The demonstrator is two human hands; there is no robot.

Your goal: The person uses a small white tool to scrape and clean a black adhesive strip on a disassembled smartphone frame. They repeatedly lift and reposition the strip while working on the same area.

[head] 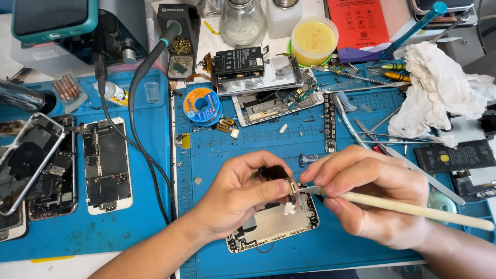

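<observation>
My left hand (pixel 243 194) pinches a small black component (pixel 274 172) just above an opened phone housing (pixel 271 225) that lies on the blue work mat (pixel 310 150). A thin flex strip hangs from the part toward the housing. My right hand (pixel 372 191) grips a cream-handled tool (pixel 413 209) like a pen, and its metal tip meets the black component between my two hands. The handle sticks out to the right over the mat.
Opened phones (pixel 106 165) lie on the left mat, crossed by a black cable (pixel 139 129). Behind are a solder spool (pixel 202 106), a disassembled phone with battery (pixel 258 77), a yellow paste tub (pixel 313 39), glass bottle (pixel 242 20), white cloth (pixel 439 88), tweezers and screwdrivers (pixel 392 72).
</observation>
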